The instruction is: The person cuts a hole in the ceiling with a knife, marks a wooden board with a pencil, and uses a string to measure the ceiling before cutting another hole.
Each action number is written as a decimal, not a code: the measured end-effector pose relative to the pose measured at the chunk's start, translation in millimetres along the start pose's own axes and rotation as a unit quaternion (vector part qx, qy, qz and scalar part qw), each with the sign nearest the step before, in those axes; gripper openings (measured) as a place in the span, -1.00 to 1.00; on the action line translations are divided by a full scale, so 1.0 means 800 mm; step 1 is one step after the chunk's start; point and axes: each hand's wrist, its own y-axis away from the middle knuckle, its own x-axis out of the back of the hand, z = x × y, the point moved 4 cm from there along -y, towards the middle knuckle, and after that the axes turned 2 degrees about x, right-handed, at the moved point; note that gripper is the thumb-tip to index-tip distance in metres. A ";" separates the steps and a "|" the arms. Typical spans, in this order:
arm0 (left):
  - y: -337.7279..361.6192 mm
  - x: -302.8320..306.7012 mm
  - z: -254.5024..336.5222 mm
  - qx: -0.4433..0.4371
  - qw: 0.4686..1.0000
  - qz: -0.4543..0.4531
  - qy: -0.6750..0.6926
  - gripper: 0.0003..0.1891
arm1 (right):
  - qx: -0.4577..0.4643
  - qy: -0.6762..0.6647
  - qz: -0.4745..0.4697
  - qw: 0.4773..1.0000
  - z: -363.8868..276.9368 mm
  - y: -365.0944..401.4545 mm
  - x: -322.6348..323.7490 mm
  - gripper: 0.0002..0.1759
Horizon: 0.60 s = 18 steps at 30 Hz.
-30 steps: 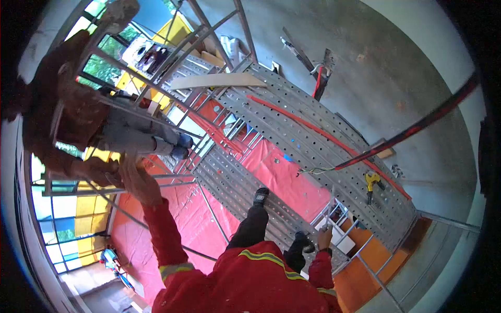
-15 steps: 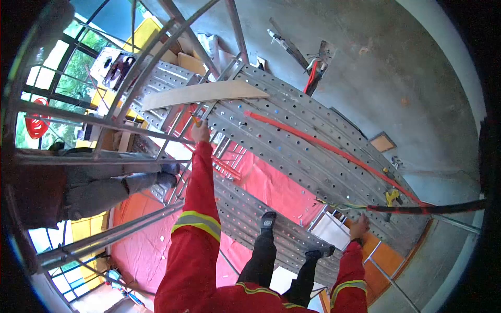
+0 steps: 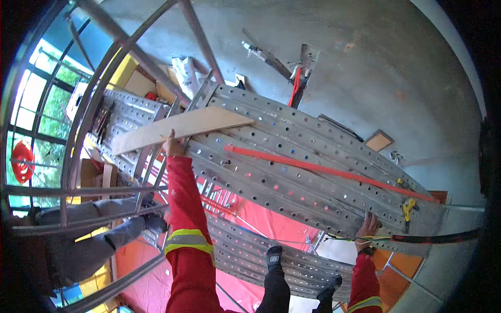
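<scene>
**Board across the deck joint, left hand at its lower edge, frame poles tight behind**

Board [image 3: 185, 125] is upper left of the frame, spanning from the far deck [image 3: 117, 112] onto the main deck [image 3: 297, 143], tapered end pointing right.

Left hand [image 3: 175, 144] touches its lower edge left of mid-length. One finger extends up; can't tell if the fingers pinch it or just press. Right hand [image 3: 369, 225] is lower right, at the deck edge beside bare wires [image 3: 342, 238], fingers slightly apart; can't tell if they hold anything.

Handling, my read: thin wood or ply, light for its length, fairly stiff, some flex if taken at one end. Matte face, so slip looks low; corners could chip, edges could splinter. Best hold: both long edges near mid-length, or one hand there plus one near the taper.

Edges: the main deck's lower side drops to red sheeting [image 3: 261, 214]. Joint under the board is open in places, so an end could dip in.

Room: tight upper left, pole [image 3: 201, 44] and curved rail [image 3: 99, 88] close by; other worker's legs [image 3: 122, 232] lower left. Clearer to the right, but red tube [image 3: 313, 166] lies just below the taper.
</scene>
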 end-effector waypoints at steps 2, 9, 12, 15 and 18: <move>0.010 -0.016 0.010 -0.062 0.998 -0.007 -0.022 -0.81 | -0.001 0.008 0.010 1.000 0.008 0.007 -0.013 -0.12; 0.010 0.056 0.048 -0.122 0.980 -0.123 -0.097 -0.72 | 0.006 -0.004 0.004 1.000 0.001 -0.004 0.052 -0.15; 0.100 0.075 0.058 -0.014 0.963 -0.259 -0.069 -0.66 | -0.007 -0.120 0.086 0.989 0.011 0.037 0.047 -0.13; 0.285 0.036 0.049 0.277 0.934 -0.188 0.123 -0.74 | -0.247 -0.034 -0.053 0.967 -0.012 0.102 0.137 -0.06; 0.431 0.084 0.006 0.226 0.961 -0.162 -0.013 -0.78 | -0.312 -0.159 -0.063 0.934 -0.021 0.219 0.229 -0.03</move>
